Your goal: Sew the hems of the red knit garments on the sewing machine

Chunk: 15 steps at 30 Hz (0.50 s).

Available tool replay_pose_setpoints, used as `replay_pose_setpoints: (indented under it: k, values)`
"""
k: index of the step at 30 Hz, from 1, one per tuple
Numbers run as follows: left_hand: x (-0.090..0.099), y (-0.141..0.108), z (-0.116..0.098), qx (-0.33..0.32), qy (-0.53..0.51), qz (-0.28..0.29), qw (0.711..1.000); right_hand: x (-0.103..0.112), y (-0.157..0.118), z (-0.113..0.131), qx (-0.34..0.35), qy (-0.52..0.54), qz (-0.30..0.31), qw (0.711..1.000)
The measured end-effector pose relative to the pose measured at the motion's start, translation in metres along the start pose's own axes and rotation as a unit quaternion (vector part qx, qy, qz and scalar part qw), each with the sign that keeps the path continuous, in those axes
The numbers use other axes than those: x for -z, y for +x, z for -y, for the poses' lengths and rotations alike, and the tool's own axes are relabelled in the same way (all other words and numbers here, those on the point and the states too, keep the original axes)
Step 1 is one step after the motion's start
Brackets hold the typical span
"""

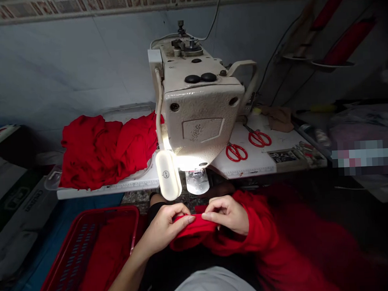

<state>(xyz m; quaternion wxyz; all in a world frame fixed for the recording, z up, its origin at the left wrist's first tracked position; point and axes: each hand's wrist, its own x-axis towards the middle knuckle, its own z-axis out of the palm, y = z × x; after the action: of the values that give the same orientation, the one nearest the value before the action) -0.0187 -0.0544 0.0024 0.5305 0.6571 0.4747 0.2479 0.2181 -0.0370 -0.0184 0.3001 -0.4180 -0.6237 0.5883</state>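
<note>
Both my hands hold a folded band of red knit fabric (193, 231) just in front of the sewing machine. My left hand (165, 226) pinches its left side, with the fingers on top. My right hand (225, 215) grips the right side between thumb and fingers. The band belongs to a long red garment (265, 245) that trails away to the right and down past my lap, blurred. The steel needle plate (197, 182) of the sewing machine (195, 107) lies just beyond my hands. The needle is hidden by the machine head and its lamp.
A pile of red fabric (107, 151) lies on the white sewing table (256, 168) left of the machine. Two pairs of red-handled scissors (236, 152) rest on the right. A red plastic basket (86, 253) holding red fabric stands at lower left. A white LED lamp (166, 174) hangs in front.
</note>
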Motion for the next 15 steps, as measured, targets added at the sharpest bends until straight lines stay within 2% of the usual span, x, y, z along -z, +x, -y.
replay_pose_setpoints:
  k: [3,5,8,11,15]
  values:
    - [-0.004,-0.001,0.011,0.016,-0.079,-0.059,0.995,0.009,-0.003,0.001,-0.023,0.039,-0.052,0.998]
    - [-0.004,-0.001,0.013,-0.003,-0.089,-0.089,0.992,0.01,-0.003,0.004,-0.019,0.045,-0.076,0.996]
    - [-0.002,-0.001,0.008,-0.075,0.0,-0.116,0.99,0.007,-0.005,0.014,0.016,0.013,-0.104,0.994]
    - [0.003,0.0,0.006,-0.155,0.11,-0.137,0.972,0.004,-0.008,0.029,0.063,-0.043,-0.141,0.987]
    - [0.006,0.002,0.005,-0.22,0.168,-0.135,0.951,0.002,-0.008,0.043,0.119,-0.107,-0.186,0.969]
